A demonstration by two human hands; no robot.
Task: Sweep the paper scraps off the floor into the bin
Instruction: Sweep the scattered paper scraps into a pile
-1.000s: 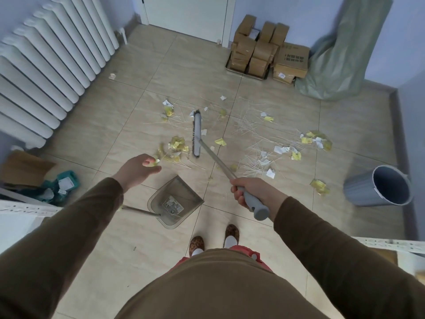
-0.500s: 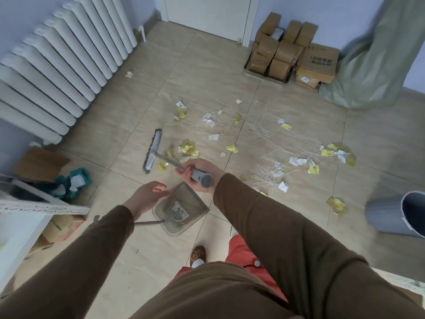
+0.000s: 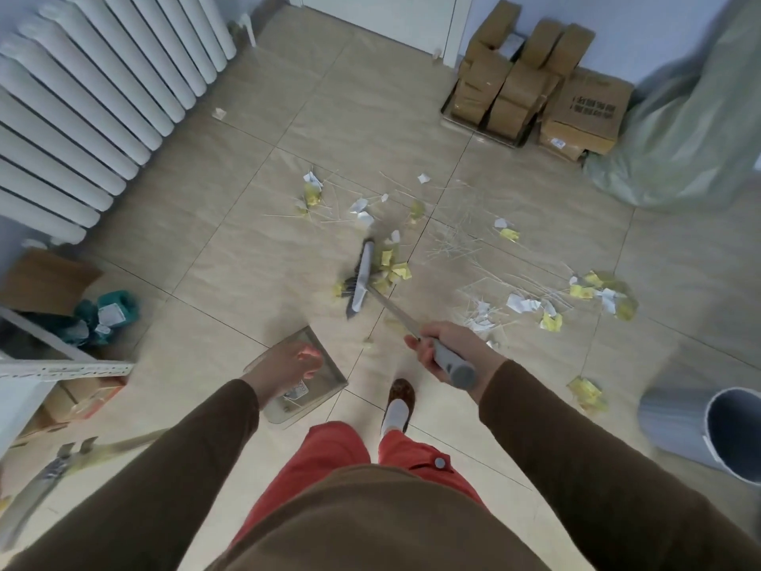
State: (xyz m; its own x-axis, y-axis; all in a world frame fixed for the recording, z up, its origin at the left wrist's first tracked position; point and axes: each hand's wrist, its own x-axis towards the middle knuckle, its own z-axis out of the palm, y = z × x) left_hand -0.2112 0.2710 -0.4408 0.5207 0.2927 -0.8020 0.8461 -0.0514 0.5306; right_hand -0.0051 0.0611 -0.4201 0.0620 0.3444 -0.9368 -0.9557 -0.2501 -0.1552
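Observation:
My right hand (image 3: pixel 442 348) grips the grey handle of a broom whose grey head (image 3: pixel 361 280) rests on the tiled floor among yellow and white paper scraps (image 3: pixel 391 263). More scraps (image 3: pixel 593 290) and thin white strips lie to the right and further back (image 3: pixel 313 191). A clear dustpan (image 3: pixel 325 370) lies on the floor in front of my feet. My left hand (image 3: pixel 284 366) hovers over the dustpan with relaxed fingers, holding nothing. The grey bin (image 3: pixel 708 430) lies tipped on its side at the right edge.
A white radiator (image 3: pixel 82 105) lines the left wall. Cardboard boxes (image 3: pixel 535 84) and a green sack (image 3: pixel 679 129) stand at the back right. A shelf corner (image 3: pixel 61 368) with boxes and teal items (image 3: pixel 107 315) is at the left. A door is at the back.
The broom head has swung from the left side to the right, into the yellow scraps near the middle. My right hand moved right with the handle. My left hand stays above the dustpan.

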